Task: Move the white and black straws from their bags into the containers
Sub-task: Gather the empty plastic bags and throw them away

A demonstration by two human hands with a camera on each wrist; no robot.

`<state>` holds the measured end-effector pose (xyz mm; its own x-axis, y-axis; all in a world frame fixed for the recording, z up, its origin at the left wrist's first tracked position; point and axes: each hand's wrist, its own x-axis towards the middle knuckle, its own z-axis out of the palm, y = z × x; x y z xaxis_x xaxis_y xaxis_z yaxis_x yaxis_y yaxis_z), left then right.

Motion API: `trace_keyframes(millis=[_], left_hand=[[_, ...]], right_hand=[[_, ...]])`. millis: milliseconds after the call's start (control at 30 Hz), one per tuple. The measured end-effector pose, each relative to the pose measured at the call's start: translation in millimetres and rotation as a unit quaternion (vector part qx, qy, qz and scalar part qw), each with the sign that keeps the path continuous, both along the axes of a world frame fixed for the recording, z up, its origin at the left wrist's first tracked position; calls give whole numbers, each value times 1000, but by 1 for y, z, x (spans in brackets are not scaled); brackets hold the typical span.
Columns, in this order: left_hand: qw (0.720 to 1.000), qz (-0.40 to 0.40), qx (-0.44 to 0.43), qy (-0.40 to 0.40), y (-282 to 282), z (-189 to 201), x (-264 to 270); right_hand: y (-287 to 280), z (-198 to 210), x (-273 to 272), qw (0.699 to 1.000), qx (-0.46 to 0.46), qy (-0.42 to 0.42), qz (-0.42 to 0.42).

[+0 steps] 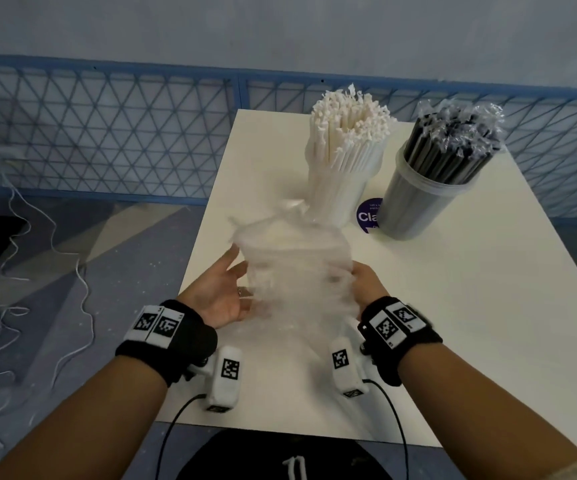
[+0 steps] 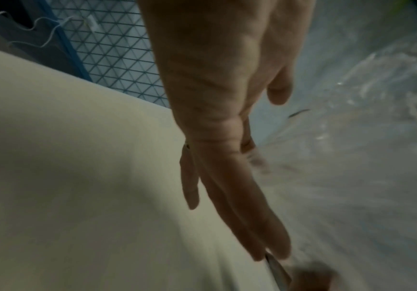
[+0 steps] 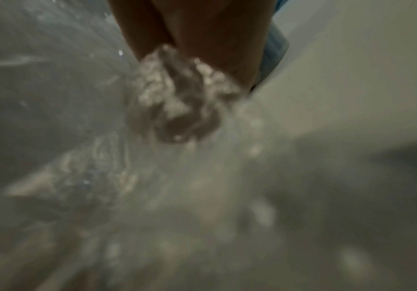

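- Head view, centre: clear plastic bag (image 1: 294,268) is held up above the white table (image 1: 453,306), btwn both hands; bag is blurred, looks crumpled, no straws are made out inside.
- Left hand (image 1: 217,289), lower centre-left: palm is turned toward the bag, fingers are kept straight and spread, laid against the bag's left side; nothing is clenched. Left wrist view: fingers (image 2: 242,196) are seen extended, w/ plastic film (image 2: 351,137) at frame right.
- Right hand (image 1: 366,285), lower centre-right: bag's right side is gripped. Right wrist view: a wad of plastic (image 3: 177,102) is seen bunched in the curled fingers; very blurred.
- White straws (image 1: 345,133), upper centre: stood upright in a clear container (image 1: 335,188) on the table, tops well above the rim.
- Black straws (image 1: 449,143), upper right: stood in a 2nd clear container (image 1: 418,202), just right of the white one; wrapped ends are seen at the top.
- Purple round sticker (image 1: 366,214) is seen on the table btwn the two containers, partly hidden.
- Blue mesh fence (image 1: 107,133) is seen across the upper frame behind the table; white cord (image 1: 37,271) lies on the floor at left.
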<state>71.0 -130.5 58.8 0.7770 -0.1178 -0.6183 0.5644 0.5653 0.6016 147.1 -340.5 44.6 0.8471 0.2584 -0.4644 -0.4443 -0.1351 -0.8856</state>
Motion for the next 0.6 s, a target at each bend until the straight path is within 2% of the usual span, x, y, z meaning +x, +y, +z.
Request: trace_keyframes(millis=[133,233,300,400,500,600], left_hand=[[997,-78,3,-7,9,3,-9],[997,-77,17,4,28,7,-10],[995,-77,67,-14,41,8,-12],[981,-125,137,-61,66,7,-18],[979,-110,155,-80,97,10,-27],[977,-103,158,-96,137,12,-39]], right_hand=[[10,0,-1,998,-3,-50,-42],[25,6,-2,995,-11,-91,-49],[40,10,-6,993,12,-111,-49],[66,12,-16,989,21,-138,-51],[96,9,-32,985,-3,-163,-52],[122,-2,-52,950,-121,-286,3]])
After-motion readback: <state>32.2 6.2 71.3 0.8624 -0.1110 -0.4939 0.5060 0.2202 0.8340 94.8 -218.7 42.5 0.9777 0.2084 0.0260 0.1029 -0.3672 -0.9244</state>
